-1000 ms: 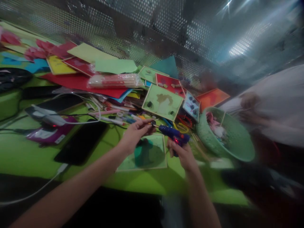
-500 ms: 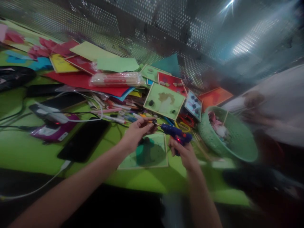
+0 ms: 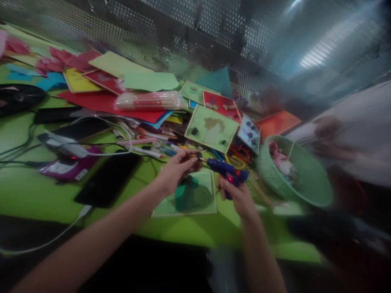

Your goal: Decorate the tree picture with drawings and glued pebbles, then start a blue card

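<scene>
Both hands meet at mid-frame in the head view, the only view given. Left hand (image 3: 174, 171) is closed in a narrow pinch on a small dark bead (image 3: 198, 155), held at the fingertips just above the table; the bead is blurred, so what it is made of cannot be told. Right hand (image 3: 236, 195) is wrapped around the grip of a blue glue gun (image 3: 226, 171), on whose body a red light shows. The gun's long axis runs from the right hand up and to the left, and its nozzle ends just beside the bead, touching or nearly so. The bead thus lies to the left of the right hand, at the gun's tip, and the left hand is the nearer of the two.

Directly below the hands lies a green card (image 3: 192, 198) with a dark teal shape on it, flat on the lime-green table (image 3: 27, 195). Beyond the hands, a second card with pebbles (image 3: 211, 129) leans against a heap of coloured paper sheets (image 3: 116, 81), pens and a clear packet of sticks (image 3: 148, 101). To the right stands a green perforated bowl (image 3: 305, 179) with scraps inside. A black phone (image 3: 107, 179) on a white cable lies to the left. At far right, another person's sleeve (image 3: 360, 134) and hand are in view, too blurred to describe.
</scene>
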### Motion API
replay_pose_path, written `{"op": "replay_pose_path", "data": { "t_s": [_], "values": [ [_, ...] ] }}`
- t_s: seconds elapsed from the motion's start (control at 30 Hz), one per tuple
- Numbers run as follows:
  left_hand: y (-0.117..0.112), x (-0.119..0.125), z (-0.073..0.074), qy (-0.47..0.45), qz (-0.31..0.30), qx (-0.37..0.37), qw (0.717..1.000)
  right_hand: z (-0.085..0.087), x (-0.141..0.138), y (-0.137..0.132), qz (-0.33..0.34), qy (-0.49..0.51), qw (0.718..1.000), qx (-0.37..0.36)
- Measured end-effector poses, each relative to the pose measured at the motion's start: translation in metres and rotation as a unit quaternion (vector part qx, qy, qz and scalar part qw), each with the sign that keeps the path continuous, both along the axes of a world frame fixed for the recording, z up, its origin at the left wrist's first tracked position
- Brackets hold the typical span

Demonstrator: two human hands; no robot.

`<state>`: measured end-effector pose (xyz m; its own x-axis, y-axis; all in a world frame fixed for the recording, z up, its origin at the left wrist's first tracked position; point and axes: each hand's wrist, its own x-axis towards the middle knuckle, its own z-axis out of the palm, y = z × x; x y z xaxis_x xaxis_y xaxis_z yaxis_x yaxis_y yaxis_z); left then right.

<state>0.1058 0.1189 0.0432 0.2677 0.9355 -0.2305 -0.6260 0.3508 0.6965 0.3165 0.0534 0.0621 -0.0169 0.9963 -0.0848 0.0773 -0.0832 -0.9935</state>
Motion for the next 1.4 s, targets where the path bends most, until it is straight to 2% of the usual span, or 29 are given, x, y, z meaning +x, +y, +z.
{"op": "replay_pose_path", "data": {
  "t_s": [1.23, 1.4],
  "values": [
    [-0.0015, -0.0007, 0.005, 0.029, -0.01, 0.0, 1.0, -0.0017, 0.0006, 0.0003, -0.02, 0.002, 1.0, -0.001],
    [-0.0014, -0.0013, 0.0044, 0.027, -0.016, 0.002, 1.0, -0.002, 0.0009, -0.0003, -0.003, 0.007, 1.0, 0.005]
  ]
}}
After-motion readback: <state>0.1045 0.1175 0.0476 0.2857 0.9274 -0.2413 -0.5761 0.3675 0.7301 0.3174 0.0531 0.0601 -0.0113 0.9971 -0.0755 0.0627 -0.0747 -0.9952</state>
